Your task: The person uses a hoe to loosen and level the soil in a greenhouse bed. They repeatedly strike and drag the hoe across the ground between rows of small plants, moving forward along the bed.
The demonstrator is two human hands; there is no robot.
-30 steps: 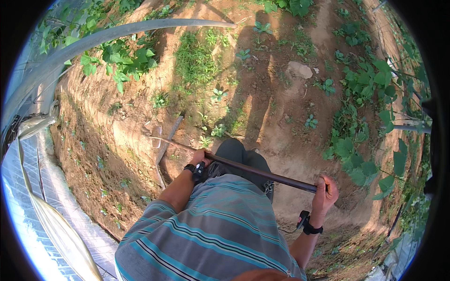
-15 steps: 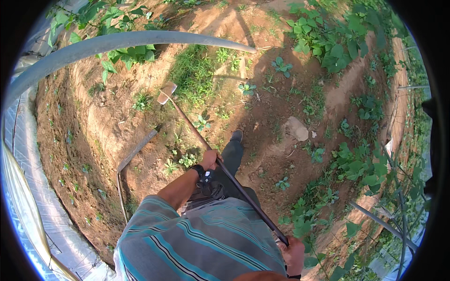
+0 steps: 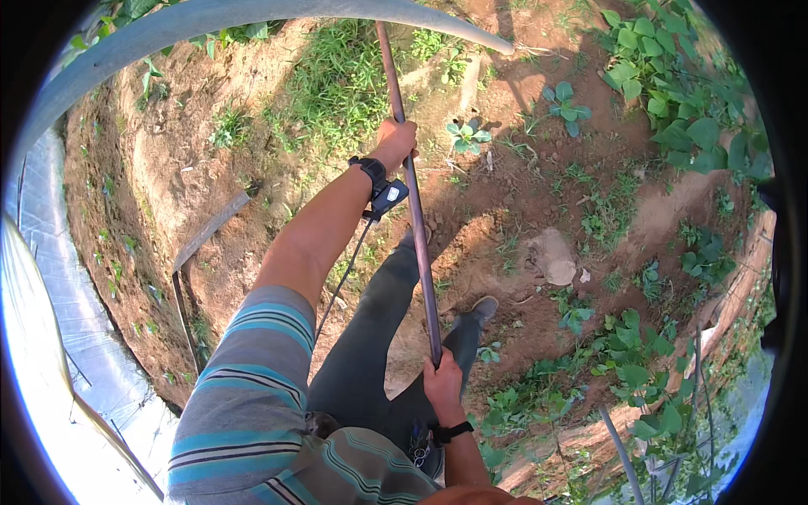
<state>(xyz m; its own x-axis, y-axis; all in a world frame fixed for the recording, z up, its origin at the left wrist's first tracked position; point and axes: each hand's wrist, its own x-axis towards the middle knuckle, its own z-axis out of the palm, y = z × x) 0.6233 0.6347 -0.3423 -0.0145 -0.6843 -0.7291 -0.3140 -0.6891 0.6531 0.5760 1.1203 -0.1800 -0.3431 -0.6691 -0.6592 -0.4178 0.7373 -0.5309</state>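
Observation:
My left hand (image 3: 396,145) is wrapped round the upper part of a long brown hoe handle (image 3: 418,227), stretched out ahead of me. Lower down, my right hand (image 3: 443,385) is closed round the handle's near end, close to my thigh. The handle runs almost straight away from me and passes behind a curved grey pipe at the top. The hoe's blade is not visible. Beneath my left hand lie bare soil and a grassy patch of weeds (image 3: 337,84). Small seedlings (image 3: 467,136) grow just right of that hand.
The curved grey pipe (image 3: 278,10) arches across the top left. A bent strip (image 3: 210,229) lies on the soil at left, near plastic sheeting (image 3: 38,244). Leafy plants (image 3: 640,362) crowd the right side. A pale stone (image 3: 553,257) sits right of my feet.
Both hands have moved forward with the hoe, and its handle has swung from slanting to nearly upright in view. The blade has gone out of sight. My second foot has come into view.

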